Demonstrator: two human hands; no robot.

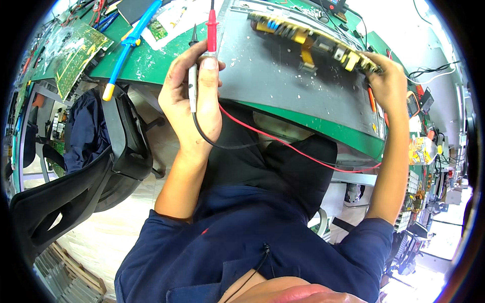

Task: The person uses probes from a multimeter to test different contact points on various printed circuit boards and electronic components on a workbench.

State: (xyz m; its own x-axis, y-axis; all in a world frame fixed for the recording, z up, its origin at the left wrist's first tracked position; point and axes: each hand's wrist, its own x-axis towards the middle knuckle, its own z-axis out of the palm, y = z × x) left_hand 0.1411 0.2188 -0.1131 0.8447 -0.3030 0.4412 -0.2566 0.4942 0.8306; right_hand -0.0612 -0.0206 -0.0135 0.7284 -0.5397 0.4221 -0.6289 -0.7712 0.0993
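Observation:
My left hand (194, 103) is closed around two meter probes, a red one (212, 33) and a grey-and-black one (193, 88), both tips upward, with red and black leads drooping from them toward the right. At the right, my right hand (385, 82) grips the end of a long circuit board (333, 48), which is tilted on edge over the grey mat (275, 83) and carries yellow parts and a dangling yellow piece (306, 56).
Green bench (131, 68) holds a blue tool with yellow tip (124, 60), another circuit board (76, 65), papers (166, 25) and wires. A meter (412, 106) sits at the right. A black chair (126, 139) with dark cloth stands at my left.

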